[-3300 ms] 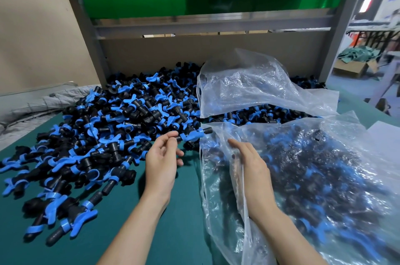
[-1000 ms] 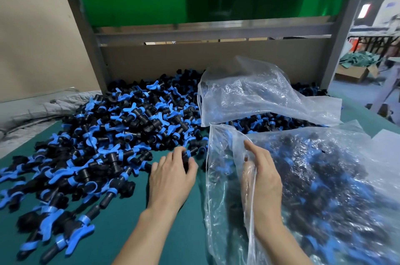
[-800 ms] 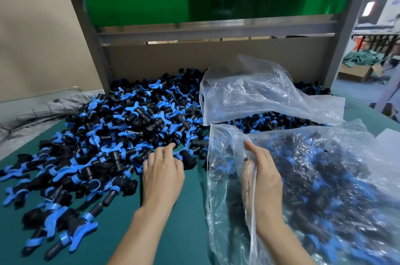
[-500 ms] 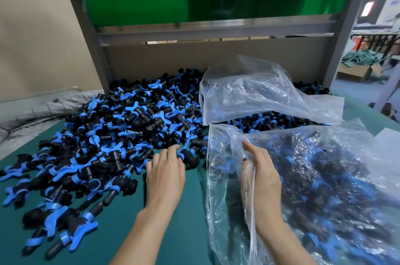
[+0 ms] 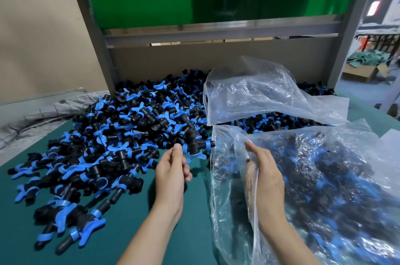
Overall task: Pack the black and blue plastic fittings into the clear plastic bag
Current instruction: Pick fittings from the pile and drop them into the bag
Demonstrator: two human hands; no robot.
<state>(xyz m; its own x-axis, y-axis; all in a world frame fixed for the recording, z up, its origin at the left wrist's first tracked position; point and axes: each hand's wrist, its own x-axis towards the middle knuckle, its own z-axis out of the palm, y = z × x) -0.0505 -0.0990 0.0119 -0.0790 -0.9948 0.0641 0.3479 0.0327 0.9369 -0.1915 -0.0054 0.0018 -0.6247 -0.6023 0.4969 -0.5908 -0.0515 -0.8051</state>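
Head view: a black and blue fitting is pinched between the thumb and curled fingers of the left hand, raised above the green table just left of the mouth of the clear plastic bag. The bag's rim is gripped by the right hand — fingers curled round the film — and held up. Many fittings are seen inside it, at the near right. A pile of fittings lies to the left, and a second clear bag is draped farther back.
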